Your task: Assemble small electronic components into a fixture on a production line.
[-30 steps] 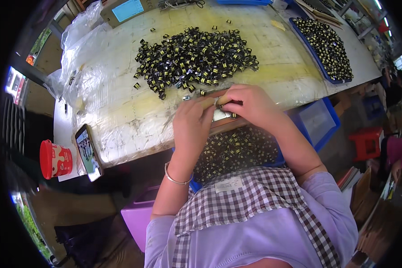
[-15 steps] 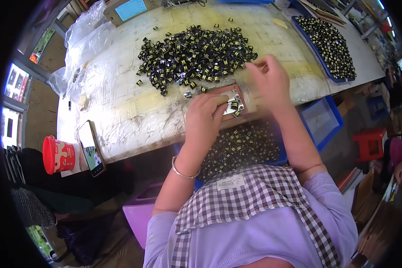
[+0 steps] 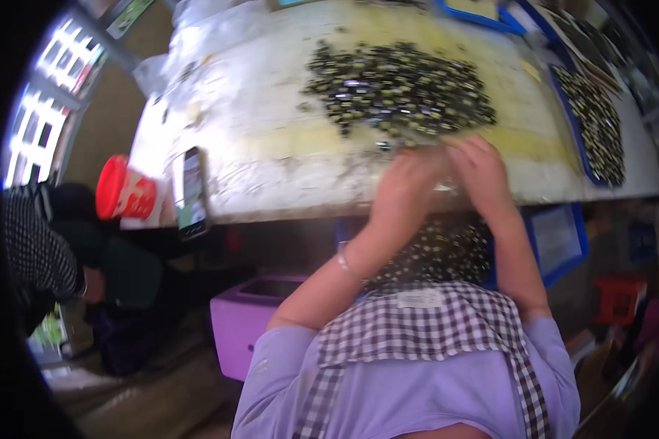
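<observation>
the person's left hand (image 3: 408, 183) is curled, fingers bent toward the right hand (image 3: 480, 174), which is partly closed with its fingertips close to the left one's. motion blur hides the fingertips, so i cannot tell whether either hand has hold of anything. both are over the near edge of a long, pale table (image 3: 271, 164) with yellowish stains and a shiny covering. just beyond them spreads a loose heap of small black-and-yellow pieces (image 3: 403, 88). below the table edge, near the person's checked apron (image 3: 417, 329), is a mass of similar small dark pieces (image 3: 447, 252). farther right, a long blue tray (image 3: 572, 139) holds more. well to the left, a dark-framed phone (image 3: 192, 194) rests near a red-and-white plastic tub (image 3: 128, 190), tilted in view. lower left is a boxy purple stool (image 3: 234, 333).
</observation>
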`<action>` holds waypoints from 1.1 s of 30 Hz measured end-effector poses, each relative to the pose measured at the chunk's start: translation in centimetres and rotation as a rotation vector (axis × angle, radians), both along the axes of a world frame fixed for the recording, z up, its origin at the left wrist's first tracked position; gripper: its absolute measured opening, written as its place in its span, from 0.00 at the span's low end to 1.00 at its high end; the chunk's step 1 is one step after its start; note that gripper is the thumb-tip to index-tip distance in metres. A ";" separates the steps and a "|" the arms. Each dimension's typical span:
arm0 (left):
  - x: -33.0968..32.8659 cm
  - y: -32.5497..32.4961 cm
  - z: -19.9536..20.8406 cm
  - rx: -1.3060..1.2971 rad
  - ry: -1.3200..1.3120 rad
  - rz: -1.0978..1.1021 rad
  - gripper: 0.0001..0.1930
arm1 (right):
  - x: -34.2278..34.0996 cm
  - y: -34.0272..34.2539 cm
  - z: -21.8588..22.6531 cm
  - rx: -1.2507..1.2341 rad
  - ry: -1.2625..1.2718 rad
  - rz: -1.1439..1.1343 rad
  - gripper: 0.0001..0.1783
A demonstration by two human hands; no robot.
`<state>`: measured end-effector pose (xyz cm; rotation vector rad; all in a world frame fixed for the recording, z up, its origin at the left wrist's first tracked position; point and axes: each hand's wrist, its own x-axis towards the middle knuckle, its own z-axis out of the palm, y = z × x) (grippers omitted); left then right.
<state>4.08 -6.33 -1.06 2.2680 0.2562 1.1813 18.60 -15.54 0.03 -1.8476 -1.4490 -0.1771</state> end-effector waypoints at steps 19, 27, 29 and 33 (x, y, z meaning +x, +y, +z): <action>0.5 0.3 -0.5 0.013 0.049 0.016 0.08 | -1.2 -0.7 1.5 -0.078 0.313 -0.070 0.09; 0.8 0.9 -0.8 -0.086 0.021 -0.044 0.08 | -1.0 -0.5 0.8 -0.054 0.342 -0.041 0.09; 1.0 0.5 -0.8 -0.160 0.225 -0.066 0.09 | -0.4 -1.3 0.1 -0.093 0.409 -0.104 0.08; 0.7 0.2 -1.3 -0.141 0.055 -0.058 0.07 | -0.1 -1.6 0.1 -0.126 0.336 -0.106 0.09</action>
